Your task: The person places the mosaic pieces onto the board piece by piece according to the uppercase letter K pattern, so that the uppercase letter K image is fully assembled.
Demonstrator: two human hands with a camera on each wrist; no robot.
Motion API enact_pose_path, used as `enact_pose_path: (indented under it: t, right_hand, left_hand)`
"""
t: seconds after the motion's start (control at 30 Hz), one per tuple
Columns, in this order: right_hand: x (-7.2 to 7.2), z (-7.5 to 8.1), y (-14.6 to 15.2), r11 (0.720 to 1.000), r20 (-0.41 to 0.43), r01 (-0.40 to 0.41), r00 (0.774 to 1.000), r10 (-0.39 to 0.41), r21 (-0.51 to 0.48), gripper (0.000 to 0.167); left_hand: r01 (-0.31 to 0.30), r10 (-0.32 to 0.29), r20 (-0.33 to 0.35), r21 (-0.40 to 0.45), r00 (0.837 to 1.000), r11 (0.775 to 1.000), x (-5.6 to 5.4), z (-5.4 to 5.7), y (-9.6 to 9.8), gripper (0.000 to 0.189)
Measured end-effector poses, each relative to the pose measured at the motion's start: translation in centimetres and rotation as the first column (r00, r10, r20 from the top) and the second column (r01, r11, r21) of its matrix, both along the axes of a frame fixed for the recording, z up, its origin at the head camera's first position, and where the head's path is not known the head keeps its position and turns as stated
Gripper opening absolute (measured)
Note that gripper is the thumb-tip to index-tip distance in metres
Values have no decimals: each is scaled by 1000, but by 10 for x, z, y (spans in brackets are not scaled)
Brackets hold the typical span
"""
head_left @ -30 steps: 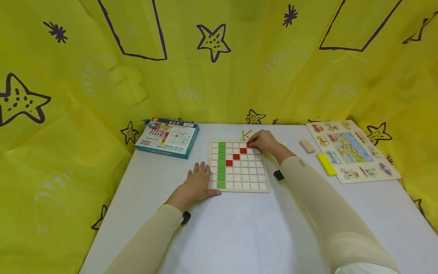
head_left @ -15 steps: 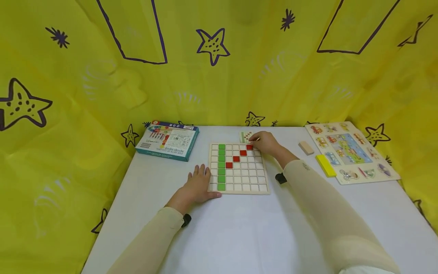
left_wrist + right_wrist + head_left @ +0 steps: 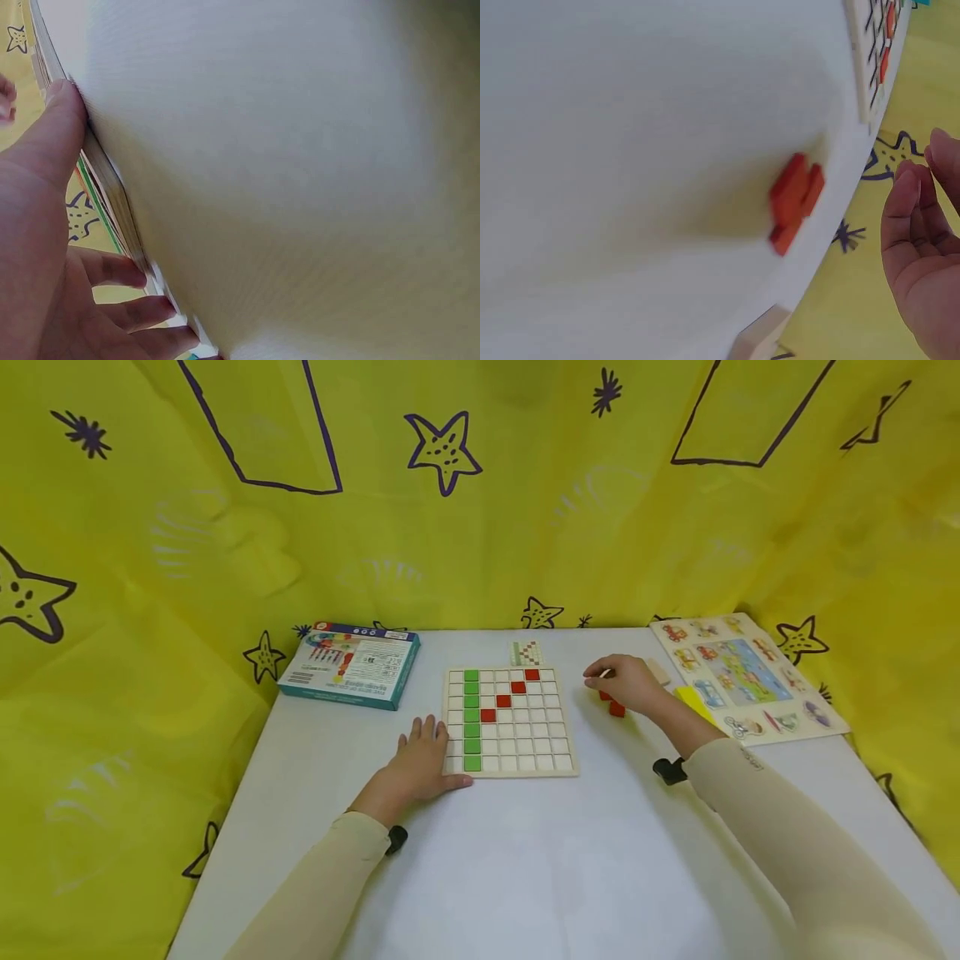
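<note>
A square wooden grid board (image 3: 525,773) lies mid-table, with a column of green tiles (image 3: 472,702) and a rising diagonal of red tiles (image 3: 503,701) among its white cells. My left hand (image 3: 420,766) rests at its front left corner, fingers along the left edge and thumb at the front; the left wrist view shows the same hand (image 3: 45,195) touching the board's side. To the right of the board, my right hand (image 3: 630,683) hovers over several loose red tiles (image 3: 617,710). Its bent fingers appear to hold nothing in the right wrist view, apart from the tiles (image 3: 790,193) on the table.
A small pattern card (image 3: 525,652) lies just beyond the board. At the back left is a teal game box (image 3: 352,668). Right of my right hand are a wooden block (image 3: 657,671), a yellow block (image 3: 693,702) and a picture puzzle board (image 3: 750,708).
My right hand has left the red tile at the board's far right and moved right, over the loose red tiles that now show. The left hand stays at the board. The head view has shifted slightly.
</note>
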State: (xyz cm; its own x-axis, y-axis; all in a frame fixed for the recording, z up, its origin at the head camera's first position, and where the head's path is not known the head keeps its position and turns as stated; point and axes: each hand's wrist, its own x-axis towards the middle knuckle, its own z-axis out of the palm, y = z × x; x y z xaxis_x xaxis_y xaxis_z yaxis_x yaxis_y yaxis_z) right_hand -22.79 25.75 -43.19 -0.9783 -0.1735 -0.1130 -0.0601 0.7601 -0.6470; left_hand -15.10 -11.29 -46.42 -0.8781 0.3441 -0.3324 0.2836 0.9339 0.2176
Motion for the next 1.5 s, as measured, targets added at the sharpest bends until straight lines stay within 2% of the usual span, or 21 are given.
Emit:
enact_pose_path:
  t: [0.13,0.23,0.5,0.67,0.87,1.0,1.13,1.3,1.5]
  right_hand:
    - [15,-8,15,1000,15,17,1000,-17,-4,25]
    - [25,-14,25,999,-5,24,1000,-24,21,24]
    - [37,-27,40,997,-27,31,999,-29,74,27]
    - [37,-31,42,993,-11,47,999,-46,107,30]
    - [37,-31,40,992,15,57,998,-59,109,22]
    - [38,-29,36,996,41,30,999,-34,86,25]
    - [40,-29,31,997,7,-6,1000,6,75,27]
    - [42,-32,28,996,-48,-11,999,16,88,22]
    - [39,-25,15,999,-31,-17,999,19,49,20]
  left_hand:
    - [-8,8,6,-1,1000,1000,0,1,-1,114]
    - [-13,13,6,-3,1000,1000,0,2,-2,114]
    - [13,-13,3,-1,1000,1000,0,1,0,113]
    - [14,-14,9,-8,1000,1000,1,1,0,114]
    - [17,-16,9,-18,1000,1000,0,1,1,114]
    - [17,-17,2,-20,1000,1000,0,1,0,114]
    - [16,-16,0,-19,1000,1000,-1,0,0,113]
    - [21,-21,2,-15,1000,1000,-1,0,0,114]
    - [24,-24,2,-12,1000,1000,0,2,-1,113]
